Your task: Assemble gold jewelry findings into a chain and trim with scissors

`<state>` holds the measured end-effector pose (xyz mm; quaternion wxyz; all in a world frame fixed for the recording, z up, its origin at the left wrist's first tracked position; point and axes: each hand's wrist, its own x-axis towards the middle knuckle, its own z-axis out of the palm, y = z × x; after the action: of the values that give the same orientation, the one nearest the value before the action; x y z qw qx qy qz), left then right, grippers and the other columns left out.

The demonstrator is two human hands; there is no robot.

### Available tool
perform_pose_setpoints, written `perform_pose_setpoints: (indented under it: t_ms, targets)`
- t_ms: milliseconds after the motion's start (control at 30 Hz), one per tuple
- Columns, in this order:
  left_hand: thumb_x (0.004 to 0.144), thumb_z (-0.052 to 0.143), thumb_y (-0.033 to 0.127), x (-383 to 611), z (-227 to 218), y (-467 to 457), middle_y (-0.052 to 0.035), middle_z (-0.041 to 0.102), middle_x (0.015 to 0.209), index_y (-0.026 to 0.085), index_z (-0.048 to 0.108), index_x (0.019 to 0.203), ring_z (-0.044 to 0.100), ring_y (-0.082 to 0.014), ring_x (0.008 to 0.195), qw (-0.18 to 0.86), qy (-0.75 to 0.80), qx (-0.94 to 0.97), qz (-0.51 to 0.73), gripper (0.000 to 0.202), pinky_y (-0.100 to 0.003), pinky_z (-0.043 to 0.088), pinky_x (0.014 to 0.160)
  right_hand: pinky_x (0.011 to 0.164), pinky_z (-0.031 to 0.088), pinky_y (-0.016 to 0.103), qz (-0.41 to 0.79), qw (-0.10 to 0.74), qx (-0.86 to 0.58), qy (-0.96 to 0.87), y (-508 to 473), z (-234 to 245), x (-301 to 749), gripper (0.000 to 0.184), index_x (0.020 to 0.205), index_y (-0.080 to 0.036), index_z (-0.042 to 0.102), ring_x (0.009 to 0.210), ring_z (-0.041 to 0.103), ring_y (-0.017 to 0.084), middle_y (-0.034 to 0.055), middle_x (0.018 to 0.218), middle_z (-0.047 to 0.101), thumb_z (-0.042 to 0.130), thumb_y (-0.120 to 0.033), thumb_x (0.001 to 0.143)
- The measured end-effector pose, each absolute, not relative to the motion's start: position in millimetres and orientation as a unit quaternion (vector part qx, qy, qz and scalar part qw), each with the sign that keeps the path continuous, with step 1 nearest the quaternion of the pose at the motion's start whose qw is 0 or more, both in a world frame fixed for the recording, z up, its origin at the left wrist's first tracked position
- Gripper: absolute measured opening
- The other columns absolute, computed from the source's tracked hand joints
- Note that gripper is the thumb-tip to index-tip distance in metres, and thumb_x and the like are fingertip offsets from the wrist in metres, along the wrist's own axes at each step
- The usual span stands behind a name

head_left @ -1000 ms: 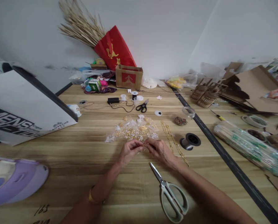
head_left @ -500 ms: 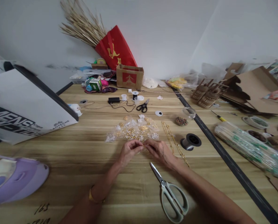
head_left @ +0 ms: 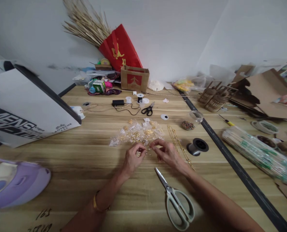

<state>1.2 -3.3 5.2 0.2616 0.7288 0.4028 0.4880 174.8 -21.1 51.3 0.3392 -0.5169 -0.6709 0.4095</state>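
My left hand (head_left: 133, 158) is closed in a pinch just in front of a pile of small gold and clear beads and charms (head_left: 136, 135), partly in clear plastic bags. What its fingertips hold is too small to make out. Facing it, a short gap away, my right hand (head_left: 166, 152) has thumb and forefinger pressed together; anything between them is too tiny to name. A few loose bits lie on the wood between the hands. Gold chains (head_left: 178, 143) lie beside my right hand, partly behind it. Scissors with pale handles (head_left: 176, 199) rest below, blades closed.
A spool of fine wire (head_left: 197, 147) and a small tub of brown beads (head_left: 188, 125) stand to the right. Black scissors (head_left: 147, 110) lie farther back. At left are a white box (head_left: 30, 109) and a purple iron (head_left: 20, 185); bagged sticks (head_left: 256, 154) lie right.
My hands, fingertips together before, have drawn slightly apart. The right hand has shifted a little right, and loose bits now show between them. The scissors have stayed put.
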Motion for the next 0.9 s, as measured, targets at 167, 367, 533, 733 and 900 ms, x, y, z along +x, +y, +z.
perform_pose_setpoints:
  t_ms: [167, 367, 533, 733, 900]
  targets:
    - [0.076, 0.053, 0.007, 1, 5, -6, -0.0024, 0.061, 0.074, 0.016, 0.057, 0.075, 0.058, -0.0134, 0.070, 0.204, 0.381, 0.758, 0.489, 0.010, -0.025, 0.047, 0.065, 0.036, 0.035, 0.017, 0.478, 0.334, -0.511, -0.632, -23, 53, 169, 0.023, 0.085, -0.015, 0.058, 0.037, 0.049, 0.005, -0.0001, 0.069, 0.060, 0.058, -0.037, 0.081]
    - [0.076, 0.054, 0.005, 1, 5, -6, -0.0022, 0.058, 0.071, 0.017, 0.054, 0.072, 0.056, -0.0139, 0.070, 0.182, 0.347, 0.777, 0.493, 0.012, -0.025, 0.046, 0.064, 0.041, 0.042, 0.018, 0.565, 0.363, -0.455, -0.584, -25, 37, 161, 0.034, 0.089, -0.017, 0.052, 0.049, 0.056, 0.007, 0.0025, 0.087, 0.061, 0.067, -0.042, 0.073]
    - [0.078, 0.054, 0.007, 1, 5, -6, -0.0029, 0.058, 0.072, 0.017, 0.057, 0.073, 0.056, -0.0138, 0.070, 0.169, 0.335, 0.783, 0.496, 0.012, -0.025, 0.047, 0.063, 0.040, 0.040, 0.017, 0.601, 0.335, -0.444, -0.574, -22, 31, 162, 0.036, 0.090, -0.015, 0.054, 0.045, 0.052, 0.006, 0.0005, 0.076, 0.059, 0.068, -0.043, 0.072]
    - [0.078, 0.057, 0.009, 0, 7, -4, -0.0029, 0.060, 0.072, 0.016, 0.060, 0.075, 0.058, -0.0136, 0.069, 0.176, 0.361, 0.762, 0.508, 0.009, -0.024, 0.047, 0.062, 0.041, 0.038, 0.016, 0.564, 0.257, -0.454, -0.640, -21, 41, 169, 0.030, 0.084, -0.013, 0.062, 0.048, 0.048, 0.007, -0.0003, 0.066, 0.057, 0.061, -0.043, 0.078]
    - [0.079, 0.057, 0.010, -1, 8, -3, -0.0028, 0.060, 0.073, 0.016, 0.061, 0.076, 0.058, -0.0133, 0.070, 0.191, 0.380, 0.737, 0.525, 0.008, -0.023, 0.047, 0.063, 0.042, 0.039, 0.018, 0.491, 0.192, -0.483, -0.699, -23, 59, 179, 0.033, 0.093, -0.016, 0.063, 0.042, 0.051, 0.006, 0.0004, 0.072, 0.061, 0.052, -0.046, 0.084]
